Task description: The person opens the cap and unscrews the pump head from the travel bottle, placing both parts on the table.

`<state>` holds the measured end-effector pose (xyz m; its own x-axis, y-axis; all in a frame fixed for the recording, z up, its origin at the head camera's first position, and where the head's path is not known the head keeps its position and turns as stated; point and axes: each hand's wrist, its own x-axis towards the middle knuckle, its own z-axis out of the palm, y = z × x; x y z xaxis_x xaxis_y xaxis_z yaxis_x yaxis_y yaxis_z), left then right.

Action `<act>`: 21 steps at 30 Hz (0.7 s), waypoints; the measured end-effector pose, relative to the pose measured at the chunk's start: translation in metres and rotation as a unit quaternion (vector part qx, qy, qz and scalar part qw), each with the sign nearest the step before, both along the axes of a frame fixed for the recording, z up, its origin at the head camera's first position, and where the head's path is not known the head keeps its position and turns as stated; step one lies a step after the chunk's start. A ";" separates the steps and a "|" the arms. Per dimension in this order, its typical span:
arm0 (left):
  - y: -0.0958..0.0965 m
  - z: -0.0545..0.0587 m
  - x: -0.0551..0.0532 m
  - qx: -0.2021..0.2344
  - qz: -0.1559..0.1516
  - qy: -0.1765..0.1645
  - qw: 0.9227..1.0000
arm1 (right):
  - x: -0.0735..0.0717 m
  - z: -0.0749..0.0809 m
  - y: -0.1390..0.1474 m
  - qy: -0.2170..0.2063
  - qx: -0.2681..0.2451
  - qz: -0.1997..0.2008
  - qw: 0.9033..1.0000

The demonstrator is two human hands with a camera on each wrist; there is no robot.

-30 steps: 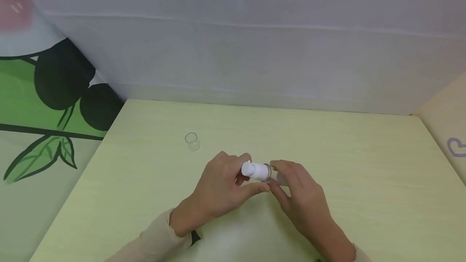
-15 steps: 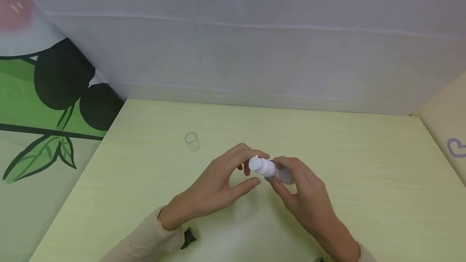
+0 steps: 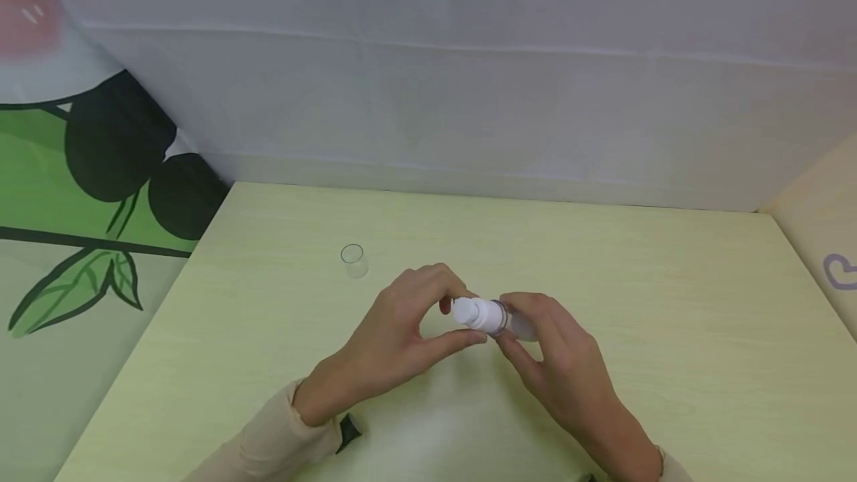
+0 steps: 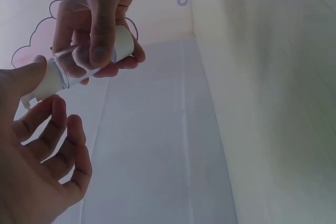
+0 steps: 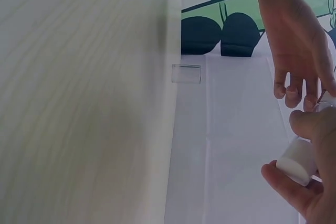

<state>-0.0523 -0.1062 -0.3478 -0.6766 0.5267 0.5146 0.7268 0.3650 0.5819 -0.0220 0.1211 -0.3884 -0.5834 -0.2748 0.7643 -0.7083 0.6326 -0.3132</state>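
Observation:
Between both hands, above the table, a small pump bottle (image 3: 489,317) is held tilted, its white pump head toward the left. My right hand (image 3: 565,359) grips the clear body (image 4: 79,66), leaving the white base (image 5: 296,161) showing past the fingers in the right wrist view. Thumb and index finger of my left hand (image 3: 395,341) pinch the white collar (image 4: 50,81) below the pump head; its other fingers curl loosely beneath, as the left wrist view shows. Part of the body is hidden behind the right hand's fingers. A clear cylindrical cap (image 3: 354,262) stands on the table beyond the left hand.
The pale wooden table (image 3: 636,281) ends at a grey cloth wall (image 3: 469,110) along its far edge. To the left is a panel with painted leaves (image 3: 74,285). A small black object (image 3: 349,431) shows beside the left sleeve.
Half a second ago the left thumb was off the collar and the fingers were spread; now it pinches the collar again. The bottle has shifted slightly right since a second ago, still in the right hand.

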 end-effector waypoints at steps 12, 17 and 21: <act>-0.005 0.004 0.001 -0.019 -0.109 0.013 0.994 | 0.004 0.001 -0.003 0.013 0.020 -0.002 1.000; -0.009 0.006 0.001 -0.007 -0.112 0.054 0.992 | 0.007 0.001 -0.004 0.007 0.030 0.002 1.000; -0.012 0.007 0.001 -0.020 -0.095 0.083 0.992 | 0.009 0.002 -0.004 0.009 0.038 -0.004 0.999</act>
<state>-0.0511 -0.1181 -0.3407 -0.4712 0.6589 0.5864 0.8690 0.2326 0.4368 -0.0125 0.1168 -0.3869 -0.5724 -0.3276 0.7517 -0.7083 0.6595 -0.2519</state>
